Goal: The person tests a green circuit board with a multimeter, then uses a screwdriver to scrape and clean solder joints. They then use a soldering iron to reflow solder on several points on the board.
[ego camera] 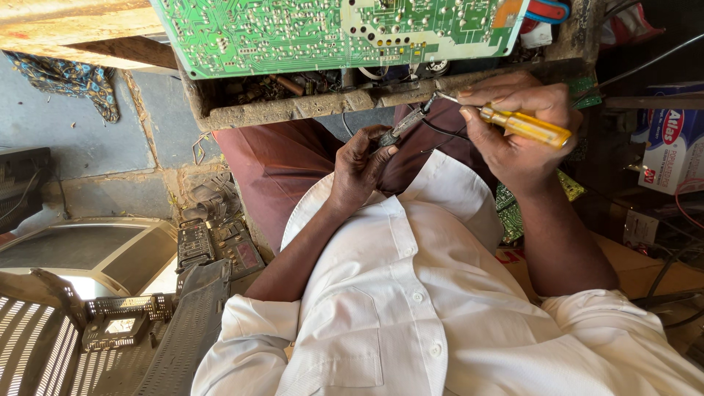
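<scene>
My right hand grips a yellow-handled screwdriver; its metal shaft points left toward the edge of a grimy chassis. My left hand is closed around a small dark metal tool with a thin black cable trailing from it. The tool's tip meets the screwdriver's tip just under the chassis edge. A large green circuit board, solder side up, lies tilted over the chassis at the top. Both hands work above my lap, over maroon trousers and a white shirt.
At left on the ground lie a grey picture tube, a black perforated plastic casing and a small dusty board. A white-and-blue carton, brown cardboard and loose cables crowd the right. Patterned cloth hangs upper left.
</scene>
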